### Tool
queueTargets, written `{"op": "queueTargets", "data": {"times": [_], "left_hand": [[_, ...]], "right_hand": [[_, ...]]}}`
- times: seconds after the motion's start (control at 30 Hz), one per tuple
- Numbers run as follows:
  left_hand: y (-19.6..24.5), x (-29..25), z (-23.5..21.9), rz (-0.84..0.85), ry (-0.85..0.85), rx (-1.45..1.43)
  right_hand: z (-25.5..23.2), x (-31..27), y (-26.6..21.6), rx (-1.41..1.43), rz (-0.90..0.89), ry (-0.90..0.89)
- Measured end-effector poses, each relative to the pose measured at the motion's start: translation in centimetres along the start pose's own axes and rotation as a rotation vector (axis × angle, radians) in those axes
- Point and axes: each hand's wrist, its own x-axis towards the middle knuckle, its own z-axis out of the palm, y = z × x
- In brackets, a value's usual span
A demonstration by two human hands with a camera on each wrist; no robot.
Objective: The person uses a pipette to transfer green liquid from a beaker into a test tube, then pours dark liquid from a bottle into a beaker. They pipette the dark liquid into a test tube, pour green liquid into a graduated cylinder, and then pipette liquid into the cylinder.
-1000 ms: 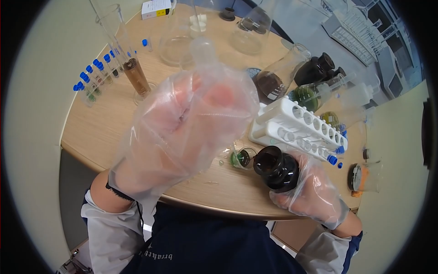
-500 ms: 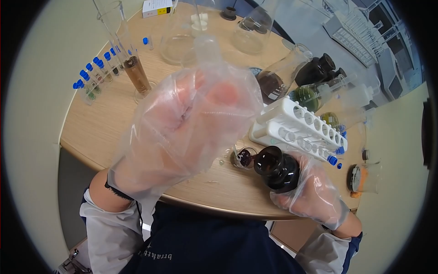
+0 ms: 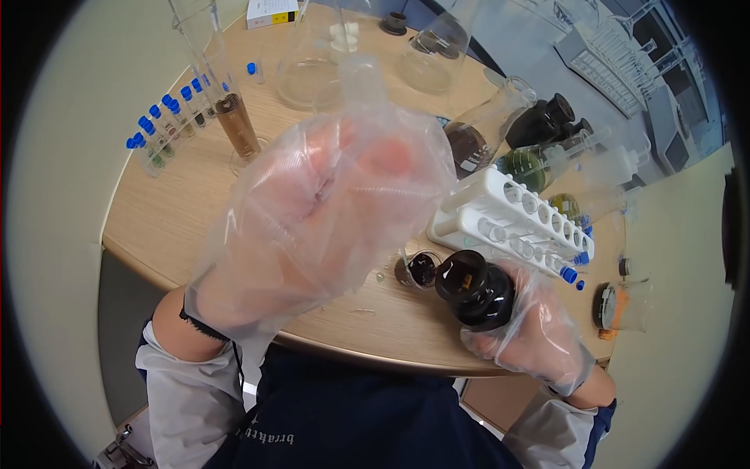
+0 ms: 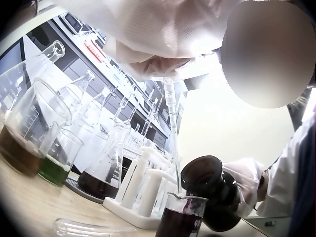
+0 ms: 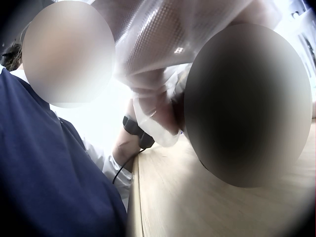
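Observation:
My gloved left hand point(image 3: 328, 203) is raised over the table. It pinches a thin clear dropper point(image 4: 174, 133), whose lower end hangs down at the small glass beaker point(image 4: 178, 223) in the left wrist view. Dark purple liquid stands in that beaker near the table's front edge. With my gloved right hand point(image 3: 539, 332) I grip a dark brown glass bottle point(image 3: 486, 301) round its body. The bottle is tilted, its wide mouth right at the beaker's rim. In the right wrist view, a blurred patch hides most of what this hand holds.
Behind the bottle stands a white test tube rack point(image 3: 469, 199). A flask of brown liquid point(image 3: 469, 144) and other glassware stand beyond it. At left are a cylinder with brown liquid point(image 3: 237, 129) and several blue-capped tubes point(image 3: 156, 125). A glass tube point(image 4: 89, 228) lies near the beaker.
The beaker's contents have turned from green to dark purple, with dark liquid running from the bottle's mouth half a second ago. My left hand has shifted slightly right; the right has barely moved.

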Motion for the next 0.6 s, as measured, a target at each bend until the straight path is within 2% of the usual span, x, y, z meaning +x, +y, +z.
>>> {"op": "queueTargets", "data": {"times": [0.13, 0.33, 0.4, 0.47, 0.5, 0.6], "left_hand": [[0.0, 0.1, 0.4, -0.004, 0.038, -0.05], [0.5, 0.0, 0.9, -0.062, 0.12, -0.019], [0.4, 0.0, 0.8, -0.061, 0.13, -0.022], [0.0, 0.1, 0.4, -0.065, 0.125, -0.004], [-0.1, 0.2, 0.2, -0.066, 0.118, 0.011], [0.1, 0.2, 0.5, -0.043, 0.144, 0.022]], "right_hand": [[0.2, -0.3, -0.3, 0.0, -0.035, 0.034], [0.2, -0.5, 0.3, 0.271, -0.07, 0.022], [-0.3, -1.5, -1.5, 0.342, -0.061, 0.09], [-0.3, -2.6, -1.4, 0.226, -0.239, 0.26], [-1.2, -3.5, -2.4, -0.06, -0.218, 0.307], [-2.8, -4.5, -0.8, 0.281, -0.36, 0.371]]}}
